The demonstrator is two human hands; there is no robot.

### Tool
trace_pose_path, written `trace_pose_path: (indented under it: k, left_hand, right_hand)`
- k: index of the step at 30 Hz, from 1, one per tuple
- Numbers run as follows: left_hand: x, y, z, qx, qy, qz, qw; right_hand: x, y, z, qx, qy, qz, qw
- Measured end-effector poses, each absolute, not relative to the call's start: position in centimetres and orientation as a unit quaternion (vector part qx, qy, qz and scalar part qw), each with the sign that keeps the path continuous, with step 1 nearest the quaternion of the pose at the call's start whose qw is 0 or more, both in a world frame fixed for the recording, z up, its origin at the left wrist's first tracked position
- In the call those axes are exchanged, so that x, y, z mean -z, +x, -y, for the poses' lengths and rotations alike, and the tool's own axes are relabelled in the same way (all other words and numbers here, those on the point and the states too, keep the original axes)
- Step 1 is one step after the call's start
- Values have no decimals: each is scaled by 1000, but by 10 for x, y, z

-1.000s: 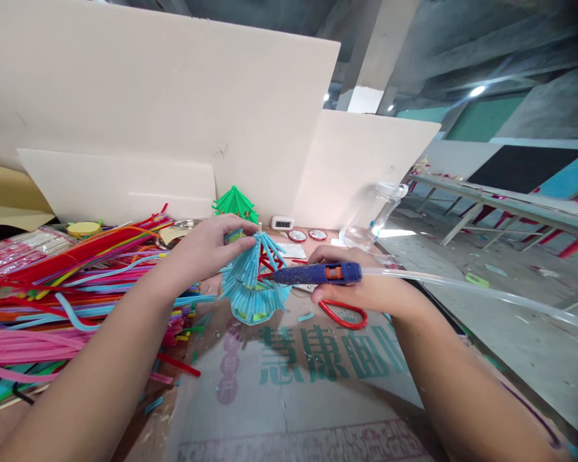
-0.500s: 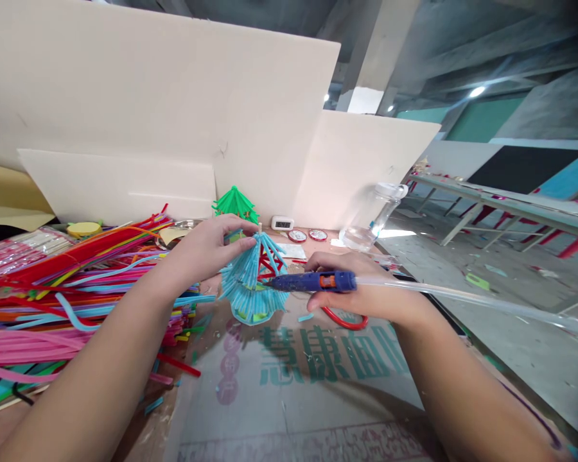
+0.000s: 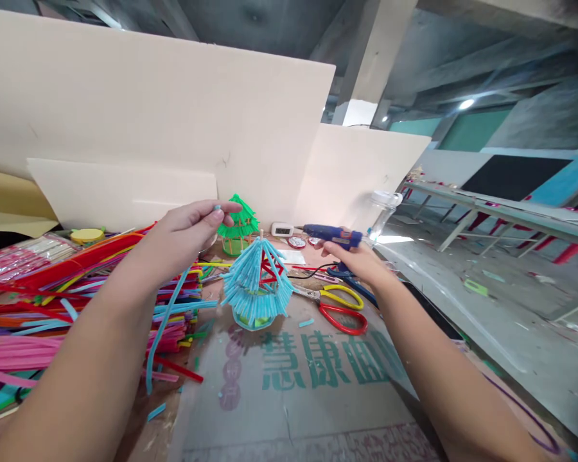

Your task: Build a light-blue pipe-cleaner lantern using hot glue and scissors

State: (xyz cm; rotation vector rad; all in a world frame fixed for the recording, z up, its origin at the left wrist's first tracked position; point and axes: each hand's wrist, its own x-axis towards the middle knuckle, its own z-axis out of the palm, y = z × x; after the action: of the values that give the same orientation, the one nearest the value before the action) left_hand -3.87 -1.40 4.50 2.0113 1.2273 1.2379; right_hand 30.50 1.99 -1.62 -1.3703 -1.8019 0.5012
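Note:
My left hand (image 3: 187,234) is raised to the left of a small blue pavilion model (image 3: 257,289), its fingers pinched on a light-blue pipe cleaner (image 3: 165,330). One tip pokes out at the fingertips and the rest dangles below the wrist. The model stands upright on the table with red struts showing on the right of its roof; neither hand touches it. My right hand (image 3: 351,253) grips a blue hot glue gun (image 3: 332,235), nozzle pointing left, held beyond the scissors (image 3: 343,308) with red and yellow handles.
Piles of coloured pipe cleaners (image 3: 24,350) cover the left side. Behind stand a green pavilion model (image 3: 238,224), a small white digital timer (image 3: 282,229) and a clear bottle (image 3: 383,215). Pale boards (image 3: 164,109) wall off the back. A printed sheet (image 3: 250,417) covers the front.
My left hand has left the model's roof, moving up and left, and a blue pipe cleaner now shows in it. My right hand has drawn the glue gun away, back and right, uncovering the scissors.

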Motion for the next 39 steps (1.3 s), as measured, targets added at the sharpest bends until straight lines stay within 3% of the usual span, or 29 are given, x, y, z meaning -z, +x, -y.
trace_pose_path:
  k: [3, 8, 19, 29, 35, 37, 39]
  left_hand:
    - [-50, -43, 22, -464, 722, -388, 335]
    - [-50, -45, 30, -496, 714, -374, 322]
    - [-57, -37, 34, -537, 651, -355, 403]
    - [-51, -31, 30, -510, 662, -313, 451]
    - [-47, -21, 32, -479, 700, -302, 435]
    - [-47, -16, 35, -463, 715, -296, 433]
    - [-46, -11, 38, -451, 726, -293, 429]
  right_hand:
    - [37, 305, -49, -229, -614, 671, 347]
    - [54, 287, -88, -240, -624, 665, 332]
    - [89, 280, -121, -190, -676, 667, 250]
    - [73, 305, -61, -112, -660, 706, 232]
    - [34, 293, -2, -21, -642, 718, 267]
    - [18, 275, 21, -25, -609, 738, 291]
    - [5, 253, 43, -113, -520, 771, 349]
